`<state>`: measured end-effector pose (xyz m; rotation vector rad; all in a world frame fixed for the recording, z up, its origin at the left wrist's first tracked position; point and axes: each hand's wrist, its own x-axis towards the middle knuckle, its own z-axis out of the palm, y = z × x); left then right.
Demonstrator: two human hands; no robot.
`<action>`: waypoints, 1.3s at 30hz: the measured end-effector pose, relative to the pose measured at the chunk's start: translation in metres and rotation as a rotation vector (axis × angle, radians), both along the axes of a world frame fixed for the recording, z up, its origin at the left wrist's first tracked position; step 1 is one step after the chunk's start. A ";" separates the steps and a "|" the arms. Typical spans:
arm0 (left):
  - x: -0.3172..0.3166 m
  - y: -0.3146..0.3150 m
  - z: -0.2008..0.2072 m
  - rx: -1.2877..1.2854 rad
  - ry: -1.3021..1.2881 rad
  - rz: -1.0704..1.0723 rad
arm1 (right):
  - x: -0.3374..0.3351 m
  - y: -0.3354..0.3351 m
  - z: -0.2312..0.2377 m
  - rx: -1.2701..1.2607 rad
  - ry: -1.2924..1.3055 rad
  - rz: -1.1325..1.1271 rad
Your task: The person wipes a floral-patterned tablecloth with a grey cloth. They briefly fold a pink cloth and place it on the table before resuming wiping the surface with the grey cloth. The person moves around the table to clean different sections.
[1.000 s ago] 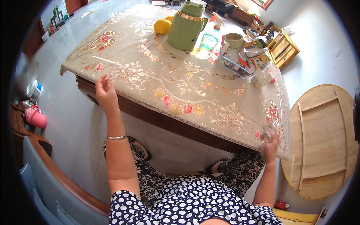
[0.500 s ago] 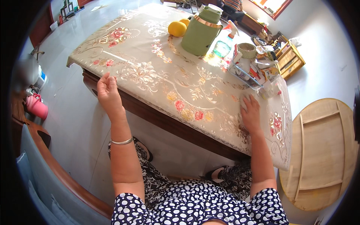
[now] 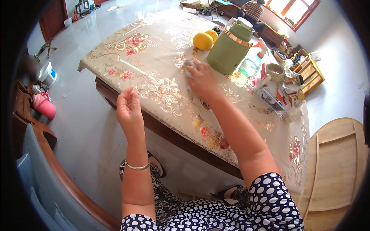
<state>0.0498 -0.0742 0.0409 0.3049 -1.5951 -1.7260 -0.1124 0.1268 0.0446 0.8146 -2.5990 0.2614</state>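
Note:
My right hand (image 3: 202, 81) presses a pale, crumpled cloth (image 3: 189, 69) down on the flowered tablecloth (image 3: 169, 111). Its fingers are closed over the cloth, hiding much of it. Beyond this hand sit two yellow round fruits (image 3: 202, 41), and to its right stands a green thermos jug (image 3: 229, 50) with a copper-coloured band. My left hand (image 3: 130, 109) hovers near the front edge of the table, empty, its fingers loosely bent and the thumb apart. A silver bangle (image 3: 137, 167) circles the left wrist.
Right of the jug are a spray bottle (image 3: 251, 64) and a basket (image 3: 269, 101) full of small items. A round wooden board (image 3: 335, 165) leans at the right. To the left are a sofa (image 3: 42, 169) and a pink jug (image 3: 44, 105). Another person (image 3: 254, 11) sits far back.
My right hand has swept from the table's right side to the middle, near the fruits, and the cloth now shows under it. The view has shifted; my left hand stays by the front edge.

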 end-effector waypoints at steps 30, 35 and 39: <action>-0.022 0.000 -0.013 -0.018 -0.009 0.009 | 0.161 0.272 0.007 -0.188 -0.012 -0.318; -0.011 -0.006 -0.006 0.014 -0.001 0.059 | 0.247 0.367 0.002 -0.133 -0.042 -0.628; -0.003 -0.020 -0.007 0.041 0.015 0.098 | 0.276 0.405 0.006 -0.054 0.013 -0.801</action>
